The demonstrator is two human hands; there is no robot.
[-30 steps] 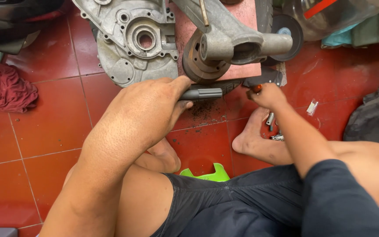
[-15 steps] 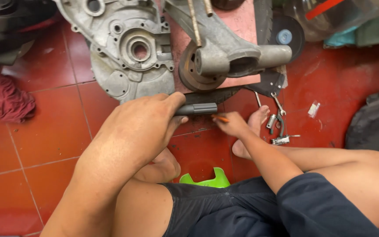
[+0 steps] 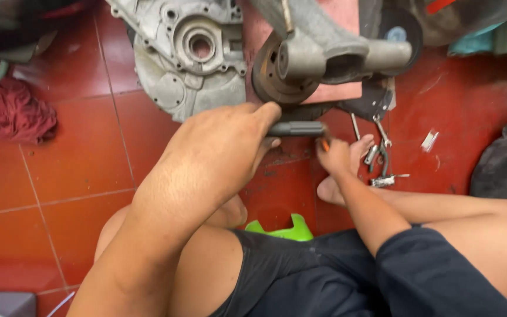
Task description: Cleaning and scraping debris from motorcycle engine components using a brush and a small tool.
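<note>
Sitting: you are down on the red tiled floor with knees bent, looking onto your own arms and legs.
Left hand: your left hand is clenched around the dark tool handle, thumb and fingers wrapped over its near-left end.
Tool handle: it lies level, pointing right, just below the brake drum and above the stained tiles between your legs.
Right hand: your right hand sits just right of the handle's free end, fingers curled; a small orange bit shows at the fingertips, but you cannot tell whether it is pinched or only touched.
Brake drum: a round rusty disc on a grey metal arm, far and centre, resting over a pink slab.
Engine case: a grey cast engine case with a round bearing hole lies far left of the drum, flat on the floor.
Loose tools: wrenches and sockets lie scattered just right of your right hand, beside your bare foot.
Rag: a dark red rag is bunched at the far left, well apart from both hands.
Green piece: a bright green object shows near, between your thighs.
Clothing: dark shorts cover your lap, and a dark sleeve covers your right upper arm.
</note>
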